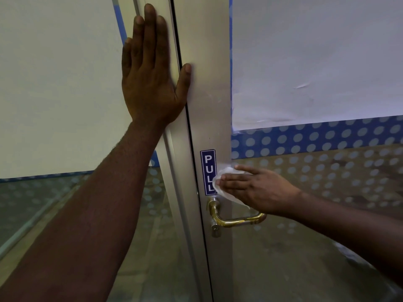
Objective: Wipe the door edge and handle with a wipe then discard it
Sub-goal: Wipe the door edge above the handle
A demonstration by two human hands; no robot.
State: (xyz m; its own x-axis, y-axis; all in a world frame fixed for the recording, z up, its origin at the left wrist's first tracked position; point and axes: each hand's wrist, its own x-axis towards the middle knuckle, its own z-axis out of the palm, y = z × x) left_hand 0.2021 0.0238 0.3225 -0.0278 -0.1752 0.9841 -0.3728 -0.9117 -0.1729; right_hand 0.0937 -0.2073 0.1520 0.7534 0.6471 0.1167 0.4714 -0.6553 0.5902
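A silver metal door edge (207, 110) runs down the middle of the view, with a blue PULL sticker (207, 162) on it. My right hand (255, 188) presses a crumpled white wipe (224, 188) flat against the door edge, just right of the sticker and above the brass lever handle (235, 221). My left hand (150, 70) lies flat and spread on the neighbouring frame higher up, its thumb reaching across the gap onto the door edge. It holds nothing.
Glass panels flank the door edge, papered white on top (316, 62) with a blue dotted band (316, 138) below. A keyhole cylinder (215, 229) sits under the handle. Through the lower glass a floor shows.
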